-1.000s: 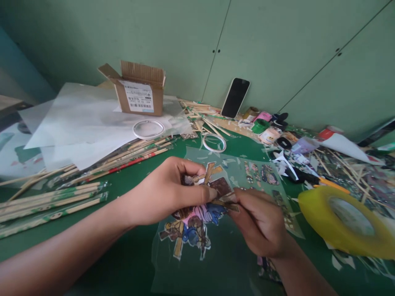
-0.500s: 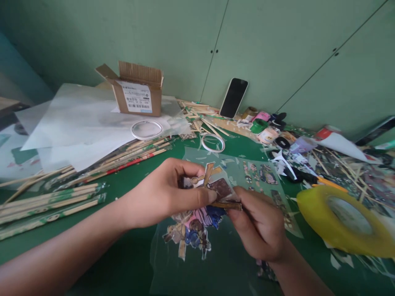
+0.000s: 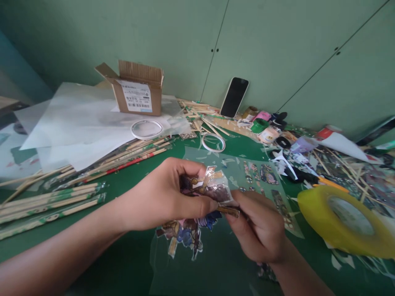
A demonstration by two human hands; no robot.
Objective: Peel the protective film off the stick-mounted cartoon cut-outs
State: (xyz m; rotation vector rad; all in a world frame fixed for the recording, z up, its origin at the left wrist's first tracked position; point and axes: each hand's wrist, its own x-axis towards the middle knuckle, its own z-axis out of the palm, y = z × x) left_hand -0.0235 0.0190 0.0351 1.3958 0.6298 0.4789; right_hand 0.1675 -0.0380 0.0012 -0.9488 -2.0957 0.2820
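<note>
Head view: holding a glossy film-covered paper cut-out (image 3: 219, 192) in browns, tan, pink & blue, over a clear plastic sheet (image 3: 216, 263) on the green tabletop (image 3: 123, 255); pinching it w/ the bare left hand (image 3: 163, 195), thumb flat across the front, fingers curled behind & mostly hidden; pinching its R edge w/ the bare right hand (image 3: 261, 224), thumb & fingertip pressed close by a jutting tan strip; can't tell if one piece or several layers; drooping below L thumb w/ blue, brown & tan bits.

Lying on the sheet, past R hand: small dark printed pieces (image 3: 268, 174) w/ pink; just R of R hand, a big translucent yellow tape roll (image 3: 317, 222); behind that, an orange-and-black tool (image 3: 333, 183), type unclear.

Beyond the hands, a thin white ring (image 3: 213, 151); off L, pale translucent sheets (image 3: 70, 119), bearing an open brown cardboard box (image 3: 156, 102) w/ white label & a 2nd ring; nearer, wrapped pale wooden sticks (image 3: 52, 199) w/ green marks; at back, a black-screened phone (image 3: 234, 98) leaning on the pale green wall (image 3: 154, 33).
</note>
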